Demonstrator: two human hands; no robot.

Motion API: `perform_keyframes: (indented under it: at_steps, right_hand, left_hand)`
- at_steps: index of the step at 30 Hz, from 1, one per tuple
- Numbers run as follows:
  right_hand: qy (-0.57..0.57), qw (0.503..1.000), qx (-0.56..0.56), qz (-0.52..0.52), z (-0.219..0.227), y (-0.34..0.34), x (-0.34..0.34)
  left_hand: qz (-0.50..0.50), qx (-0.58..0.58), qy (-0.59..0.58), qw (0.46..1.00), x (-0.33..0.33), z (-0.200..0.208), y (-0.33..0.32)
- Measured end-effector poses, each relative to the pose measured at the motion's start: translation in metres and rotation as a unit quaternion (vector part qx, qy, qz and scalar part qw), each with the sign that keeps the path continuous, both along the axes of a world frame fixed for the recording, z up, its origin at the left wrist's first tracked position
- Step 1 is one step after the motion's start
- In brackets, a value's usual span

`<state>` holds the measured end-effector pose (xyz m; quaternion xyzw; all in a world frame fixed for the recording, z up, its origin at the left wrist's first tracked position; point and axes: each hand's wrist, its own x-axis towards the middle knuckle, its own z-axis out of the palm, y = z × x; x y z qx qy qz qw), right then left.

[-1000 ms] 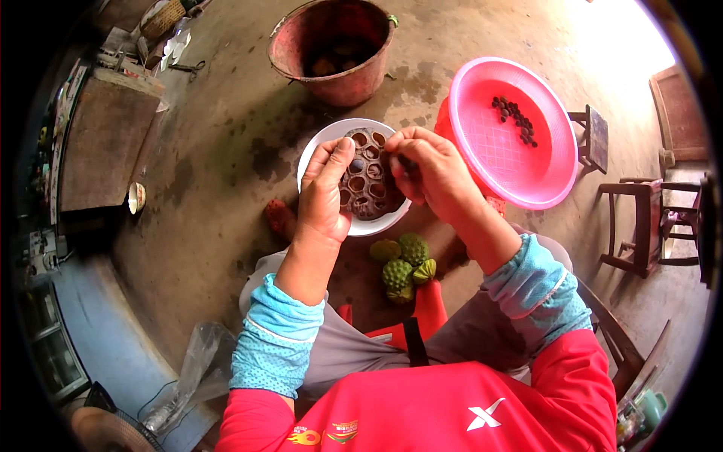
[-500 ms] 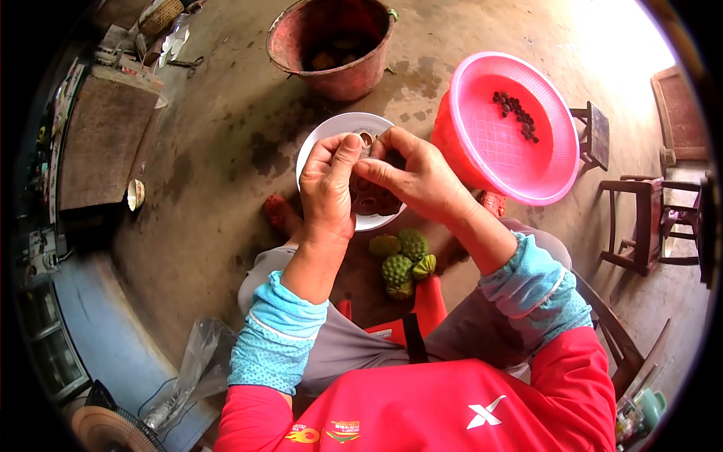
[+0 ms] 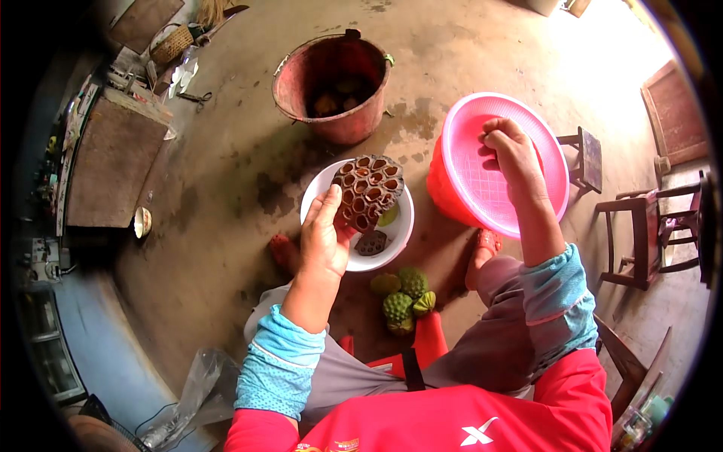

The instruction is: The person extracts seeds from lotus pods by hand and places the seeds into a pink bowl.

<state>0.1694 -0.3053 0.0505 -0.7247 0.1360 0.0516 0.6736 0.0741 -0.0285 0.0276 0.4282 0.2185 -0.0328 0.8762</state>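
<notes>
Hands are working apart: the left hand [image 3: 325,239] is gripping a dry, light, brittle-looking seed pod [image 3: 367,191] by its rim, while the right hand [image 3: 514,156] is reaching, fingers loosely curled, into the pink basket [image 3: 467,181].

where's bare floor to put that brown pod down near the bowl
Bare concrete floor lies left of the white bowl, between it and the flat board. A smaller patch sits between the red bucket and the pink basket. It is crowded below the bowl: green pods, feet and knees. The left hand holds the brown pod; the right hand is in the basket.
</notes>
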Motion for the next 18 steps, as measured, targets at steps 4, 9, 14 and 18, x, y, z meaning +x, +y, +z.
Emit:
perform_keyframes:
  at_steps: [4,9,14,18]
  right_hand:
    - [-0.085,0.912,-0.387,0.107,-0.019,-0.013,-0.006]
    - [-0.139,0.897,-0.400,0.127,-0.012,-0.003,-0.025]
    - [-0.165,0.915,-0.331,0.163,-0.009,0.003,-0.012]
    - [-0.159,0.923,-0.273,0.219,0.011,0.008,-0.014]
  left_hand:
    - [-0.019,0.012,0.022,0.999,0.005,-0.010,0.008]
    - [-0.009,0.009,0.047,0.999,0.012,-0.019,0.002]
    - [0.007,-0.013,0.062,0.998,0.059,-0.055,0.022]
    - [0.036,-0.034,-0.047,0.998,0.143,-0.026,0.048]
